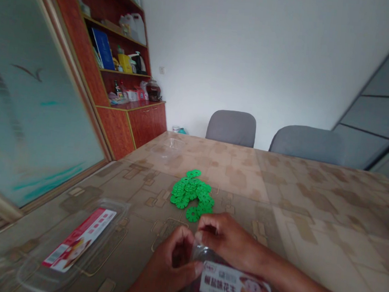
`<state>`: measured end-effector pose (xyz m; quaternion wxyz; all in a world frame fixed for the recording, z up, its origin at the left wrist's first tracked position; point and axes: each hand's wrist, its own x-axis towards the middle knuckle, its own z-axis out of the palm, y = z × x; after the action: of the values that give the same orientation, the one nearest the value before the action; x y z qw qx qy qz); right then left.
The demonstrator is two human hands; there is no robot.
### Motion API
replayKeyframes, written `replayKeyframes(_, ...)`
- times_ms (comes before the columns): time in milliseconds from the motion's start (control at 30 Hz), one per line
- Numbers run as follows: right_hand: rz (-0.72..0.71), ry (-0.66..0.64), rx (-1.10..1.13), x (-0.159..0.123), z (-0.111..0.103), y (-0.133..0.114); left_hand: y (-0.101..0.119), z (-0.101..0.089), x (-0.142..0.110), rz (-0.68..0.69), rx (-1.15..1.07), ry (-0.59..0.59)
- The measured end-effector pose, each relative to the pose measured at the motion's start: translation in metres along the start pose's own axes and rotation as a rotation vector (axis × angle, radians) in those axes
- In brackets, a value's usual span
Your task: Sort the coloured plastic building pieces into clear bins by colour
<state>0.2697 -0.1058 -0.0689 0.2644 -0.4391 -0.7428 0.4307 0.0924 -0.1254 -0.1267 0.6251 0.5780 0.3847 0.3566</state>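
Close to me at the bottom is a clear plastic food box (pixel 236 289) with a red and white printed label, partly cut off by the frame. My left hand (pixel 174 264) is closed at its left edge, thumb against the side by the label. Fingers curled, my right hand (pixel 225 239) pinches the far corner of the same box. The two hands nearly meet at that corner, and the fingertips are partly hidden. Just beyond them lies a loose pile of green notched plastic discs (pixel 190 191), with one disc (pixel 193 214) at its near edge by my right hand.
A clear plastic lid or box (pixel 120 216) with a similar label lies to the left. Farther back stands a clear plastic tray (pixel 168 149). The table has a patterned cover (pixel 236 168). Two grey chairs (pixel 232 126) are behind it, and a wooden shelf unit (pixel 145 123) stands at the left.
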Motion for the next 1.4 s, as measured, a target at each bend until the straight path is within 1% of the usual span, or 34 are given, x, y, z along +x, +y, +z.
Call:
replayKeyframes(67,-0.025,0.018,-0.058,0.001,-0.003,-0.001,0.008,0.001,0.000,0.034,0.127,0.077)
replayKeyframes(133,-0.040,0.022,-0.103,0.002,-0.007,-0.003,0.012,0.001,0.000,0.014,0.165,0.097)
replayKeyframes(200,-0.020,-0.022,-0.079,0.001,-0.010,-0.006,0.011,0.001,0.001,-0.019,0.149,0.087)
replayKeyframes(333,0.029,-0.158,0.133,-0.007,-0.020,-0.007,0.007,-0.003,0.003,-0.031,0.123,0.061)
replayKeyframes(433,0.028,-0.184,0.233,-0.015,-0.025,-0.008,0.012,-0.005,0.002,-0.009,0.165,0.026)
replayKeyframes(533,0.015,-0.161,0.175,-0.021,-0.028,-0.009,0.018,-0.005,-0.002,0.017,0.188,0.005)
replayKeyframes(600,-0.011,-0.158,0.125,-0.024,-0.030,-0.010,0.021,-0.005,-0.005,0.002,0.191,-0.033)
replayKeyframes(700,-0.017,-0.204,0.162,-0.029,-0.033,-0.011,0.023,-0.005,-0.009,-0.036,0.221,-0.086)
replayKeyframes(800,0.001,-0.210,0.158,-0.033,-0.035,-0.010,0.025,-0.003,-0.012,-0.049,0.237,-0.072)
replayKeyframes(900,-0.008,-0.148,0.131,-0.037,-0.034,-0.007,0.029,0.000,-0.014,-0.036,0.164,-0.056)
replayKeyframes(1000,0.010,-0.108,0.247,-0.042,-0.031,-0.003,0.034,0.003,-0.016,-0.054,0.047,-0.098)
replayKeyframes(1067,0.028,-0.085,0.291,-0.047,-0.029,0.000,0.035,0.005,-0.018,-0.086,-0.016,-0.095)
replayKeyframes(1167,0.045,-0.036,0.290,-0.057,-0.028,0.003,0.031,0.007,-0.019,-0.084,-0.158,-0.102)
replayKeyframes(1267,0.039,0.048,0.299,-0.066,-0.029,0.007,0.023,0.010,-0.015,-0.108,-0.327,-0.156)
replayKeyframes(1333,0.069,0.077,0.334,-0.070,-0.032,0.012,0.022,0.010,-0.012,-0.151,-0.372,-0.170)
replayKeyframes(1400,0.122,0.085,0.371,-0.072,-0.035,0.019,0.029,0.006,-0.010,-0.175,-0.382,-0.154)
